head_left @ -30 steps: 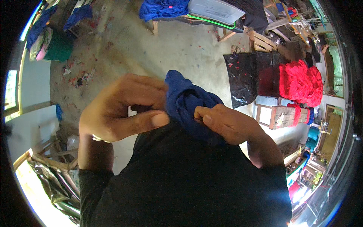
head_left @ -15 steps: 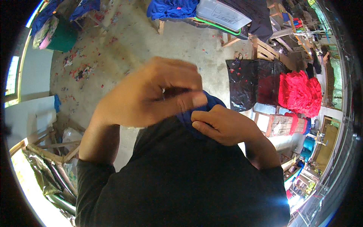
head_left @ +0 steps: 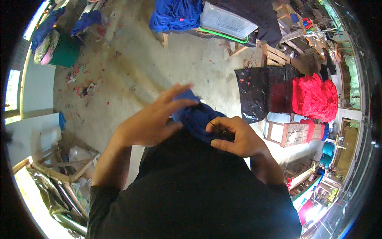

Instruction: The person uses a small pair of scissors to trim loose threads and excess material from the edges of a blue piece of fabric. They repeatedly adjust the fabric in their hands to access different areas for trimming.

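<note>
A bunched piece of blue cloth (head_left: 199,119) lies in front of my black shirt, between my two hands. My left hand (head_left: 153,117) is at its left side, fingers stretched and apart, slightly blurred. Part of the cloth shows beyond these fingers; whether they touch it I cannot tell. At the cloth's right edge, my right hand (head_left: 240,139) has its fingers curled around a small thin dark tool (head_left: 219,129). The palm and fingers hide much of that tool, so its exact kind is unclear.
Ahead stands a table with blue fabric (head_left: 175,16) and a clear plastic bin (head_left: 229,22). To the right, a red fabric pile (head_left: 314,97) sits beside black sheeting (head_left: 254,93). A green tub (head_left: 65,49) and a wooden frame (head_left: 63,171) are at left. Scraps litter the floor.
My left hand has lowered toward my body and its fingers have spread. More of the blue cloth shows. My right hand has turned and loosened slightly, so the dark tool is visible.
</note>
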The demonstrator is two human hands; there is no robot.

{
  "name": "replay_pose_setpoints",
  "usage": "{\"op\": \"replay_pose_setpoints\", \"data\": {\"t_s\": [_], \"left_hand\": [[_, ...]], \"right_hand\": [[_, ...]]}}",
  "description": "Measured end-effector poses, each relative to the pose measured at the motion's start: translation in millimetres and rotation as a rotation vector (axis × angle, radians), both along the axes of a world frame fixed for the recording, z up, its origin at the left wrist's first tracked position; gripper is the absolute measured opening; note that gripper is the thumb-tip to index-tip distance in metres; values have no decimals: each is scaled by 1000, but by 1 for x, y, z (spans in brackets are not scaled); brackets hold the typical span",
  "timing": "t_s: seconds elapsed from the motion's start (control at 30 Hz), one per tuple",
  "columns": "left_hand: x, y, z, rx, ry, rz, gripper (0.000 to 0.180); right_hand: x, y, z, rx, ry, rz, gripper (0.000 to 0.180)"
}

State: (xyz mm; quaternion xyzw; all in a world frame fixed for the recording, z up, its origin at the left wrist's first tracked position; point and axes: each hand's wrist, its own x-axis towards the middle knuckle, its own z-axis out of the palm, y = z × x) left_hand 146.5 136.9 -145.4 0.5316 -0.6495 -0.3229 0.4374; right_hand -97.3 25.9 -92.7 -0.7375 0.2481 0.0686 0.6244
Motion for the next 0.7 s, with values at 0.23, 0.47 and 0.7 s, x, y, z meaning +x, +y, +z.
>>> {"op": "replay_pose_setpoints", "data": {"t_s": [0.23, 0.47, 0.7], "left_hand": [[3, -18, 15, 67, 136, -125, 18], [9, -35, 66, -34, 32, 102, 12], [0, -59, 99, -13, 596, 129, 5]], "right_hand": [[27, -31, 29, -319, -50, -74, 25], [35, -80, 63, -523, -176, -28, 21], [47, -122, 78, -319, -645, 30, 10]]}}
